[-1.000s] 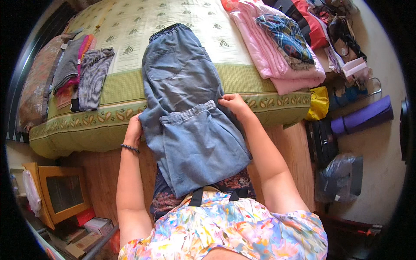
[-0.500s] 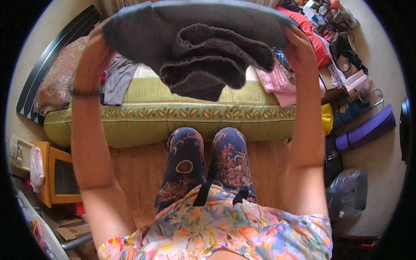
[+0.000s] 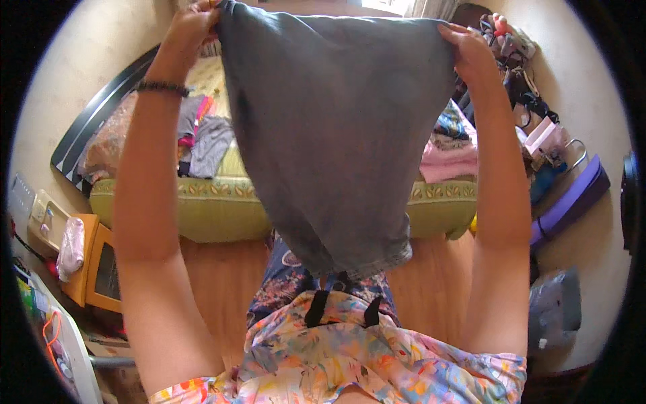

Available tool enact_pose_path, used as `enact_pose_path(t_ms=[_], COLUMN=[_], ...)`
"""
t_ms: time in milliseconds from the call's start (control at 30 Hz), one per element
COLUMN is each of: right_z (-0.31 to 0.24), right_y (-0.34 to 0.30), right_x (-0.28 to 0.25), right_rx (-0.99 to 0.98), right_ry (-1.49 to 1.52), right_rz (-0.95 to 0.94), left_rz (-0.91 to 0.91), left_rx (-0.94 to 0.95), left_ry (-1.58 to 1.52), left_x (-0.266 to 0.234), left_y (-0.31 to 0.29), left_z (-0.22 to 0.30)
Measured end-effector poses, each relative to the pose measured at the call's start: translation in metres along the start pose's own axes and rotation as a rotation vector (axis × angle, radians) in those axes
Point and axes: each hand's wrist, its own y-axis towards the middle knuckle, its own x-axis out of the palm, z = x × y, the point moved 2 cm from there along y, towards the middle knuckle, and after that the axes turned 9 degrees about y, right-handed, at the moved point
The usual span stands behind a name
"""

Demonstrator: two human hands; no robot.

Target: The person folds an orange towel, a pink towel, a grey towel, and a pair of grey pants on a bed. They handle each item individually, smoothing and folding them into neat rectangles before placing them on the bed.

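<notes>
A dark grey cloth garment [image 3: 330,128] hangs spread out in front of me, its exact kind hard to tell. My left hand [image 3: 192,32] pinches its upper left corner, and my right hand [image 3: 469,52] grips the upper right corner. Between them the top edge is stretched nearly straight. The lower end narrows and dangles over my knees, hiding the middle of the bed. Both arms are raised high and far apart.
Behind the garment is a bed with a green patterned cover [image 3: 215,212]. Grey clothing [image 3: 210,148] lies on its left part, folded pink cloth [image 3: 449,161] on its right. A wooden cabinet [image 3: 81,266] stands left; a rolled purple mat [image 3: 572,202] leans right.
Both hands have risen and drawn a little closer together. The garment, bunched and swinging before with its dark fuzzy folds showing, now hangs down at full length toward me.
</notes>
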Motion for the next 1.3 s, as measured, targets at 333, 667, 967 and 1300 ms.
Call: enact_pose_path(t_ms=[333,667,967,1300], right_z=[0.001,-0.001,0.013,-0.042], right_y=[0.008,-0.067,-0.083,-0.068], right_x=[-0.064,0.0,0.025,0.013], right_rx=[-0.38,0.029,-0.246,-0.29], right_ry=[-0.409,0.408,0.511,0.22], right_rz=[-0.006,-0.139,0.135,-0.062], left_rz=[0.244,0.11,0.477,0.224], left_rx=[0.013,-0.072,0.155,0.375], left_ry=[-0.48,-0.571,0.0,-0.261], left_x=[0.071,0.09,0.067,0.117], left_y=[-0.037,-0.076,-0.065,-0.095], left_z=[0.041,0.053,0.041,0.109])
